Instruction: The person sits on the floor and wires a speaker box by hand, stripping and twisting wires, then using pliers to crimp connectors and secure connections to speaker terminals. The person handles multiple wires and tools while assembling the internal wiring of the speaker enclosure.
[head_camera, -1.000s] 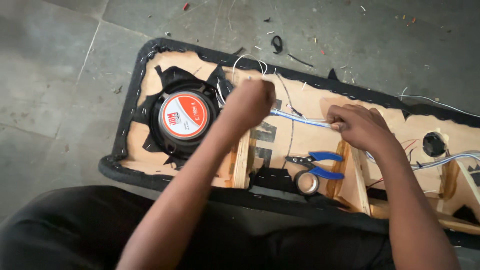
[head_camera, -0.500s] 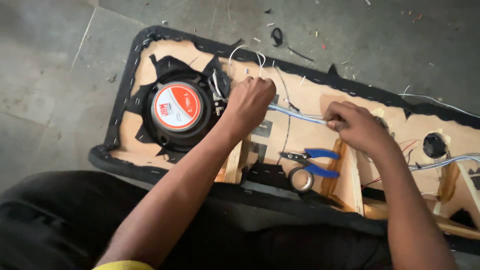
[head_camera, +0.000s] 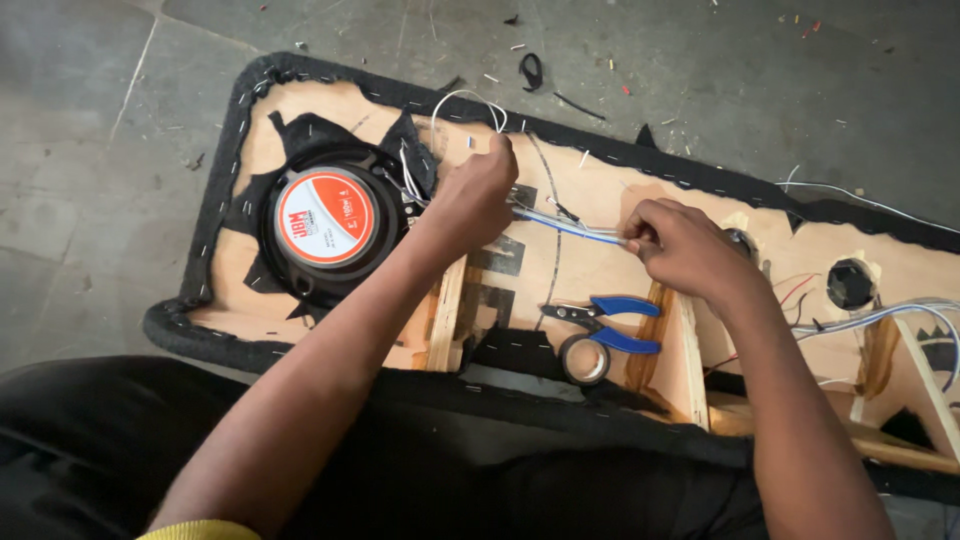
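Long wooden speaker box (head_camera: 600, 200) lies open side up on the grey stone floor (head_camera: 90, 150), black carpet stapled round its rim, wooden dividers splitting it into compartments. Left compartment holds a round black speaker (head_camera: 325, 222) with an orange and white magnet label, mounted face down, black fabric scraps around it. Middle compartment holds blue-handled pliers (head_camera: 605, 322) lying flat and a roll of black tape (head_camera: 585, 359) just beside them, touching or nearly so, near the front wall. Right compartments show two round holes, red and black thin wires, and a white and blue cable bundle (head_camera: 880, 315) running off to the right.

Left hand (head_camera: 475, 195) sits at the divider by the speaker, grip closed tight on one end of the wire bundle (head_camera: 570, 226); a loose white wire loop rises above the knuckles. Right hand (head_camera: 680, 245) over the middle compartment, fingers pinched shut on the other end of the same bundle. Bundle of white and blue strands stretched straight between both hands, above the box floor. Wire scraps litter the floor behind.
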